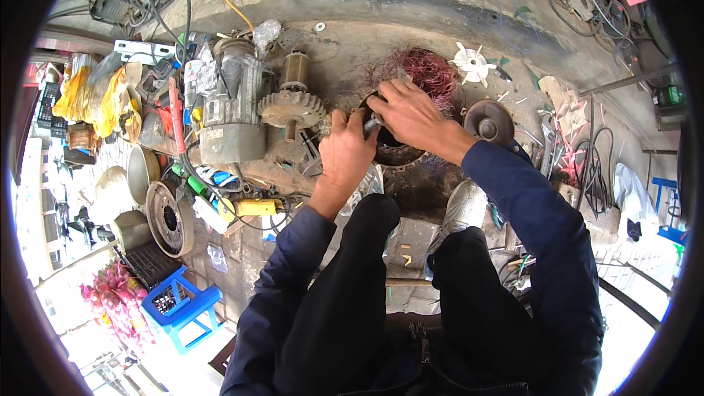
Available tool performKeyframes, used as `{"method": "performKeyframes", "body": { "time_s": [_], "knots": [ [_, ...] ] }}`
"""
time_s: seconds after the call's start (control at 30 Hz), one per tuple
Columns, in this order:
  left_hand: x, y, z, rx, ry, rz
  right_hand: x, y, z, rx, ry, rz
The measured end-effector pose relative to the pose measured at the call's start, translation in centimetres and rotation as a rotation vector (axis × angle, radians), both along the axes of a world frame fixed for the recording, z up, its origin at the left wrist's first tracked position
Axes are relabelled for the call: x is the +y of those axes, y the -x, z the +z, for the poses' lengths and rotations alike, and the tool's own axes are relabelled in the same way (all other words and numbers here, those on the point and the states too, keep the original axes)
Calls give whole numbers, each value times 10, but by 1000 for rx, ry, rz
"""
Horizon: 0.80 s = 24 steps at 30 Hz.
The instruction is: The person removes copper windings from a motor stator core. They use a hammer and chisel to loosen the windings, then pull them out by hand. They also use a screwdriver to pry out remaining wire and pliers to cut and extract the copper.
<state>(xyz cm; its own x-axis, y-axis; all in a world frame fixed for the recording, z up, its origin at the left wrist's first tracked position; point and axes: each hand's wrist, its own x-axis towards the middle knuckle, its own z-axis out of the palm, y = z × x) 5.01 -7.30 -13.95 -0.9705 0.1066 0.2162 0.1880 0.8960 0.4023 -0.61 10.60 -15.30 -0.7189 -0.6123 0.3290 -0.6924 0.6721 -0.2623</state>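
Observation:
Both hands are over a dark round motor stator point(404, 155) that lies on the stained workbench between my feet and the wall. My left hand point(347, 146) is closed around a short metal tool point(372, 124), whose exact kind I cannot tell. My right hand point(411, 115) rests at the stator's upper rim, its bent fingertips by the tool's upper end; whether it grips anything is hidden. Behind the right hand lies a tangle of reddish copper wire point(434, 74). A rotor with a toothed metal wheel point(292, 108) stands left of my left hand.
A grey electric motor point(231, 115) stands at the left. A white plastic fan point(473, 64) and a round metal end cover point(488, 122) lie right of the wire. Wrenches point(548, 140) lie farther right. A blue plastic stool point(184, 305) stands at lower left.

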Motion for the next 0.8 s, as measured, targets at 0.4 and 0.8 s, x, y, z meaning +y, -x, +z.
{"method": "performKeyframes", "body": {
  "time_s": [0.4,0.8],
  "knots": [
    [2,-1,-10,-46,-13,-1,1,6,-5,10,84,66],
    [2,5,1,-49,-28,-80,12,13,4,-89,78,205]
  ]
}}
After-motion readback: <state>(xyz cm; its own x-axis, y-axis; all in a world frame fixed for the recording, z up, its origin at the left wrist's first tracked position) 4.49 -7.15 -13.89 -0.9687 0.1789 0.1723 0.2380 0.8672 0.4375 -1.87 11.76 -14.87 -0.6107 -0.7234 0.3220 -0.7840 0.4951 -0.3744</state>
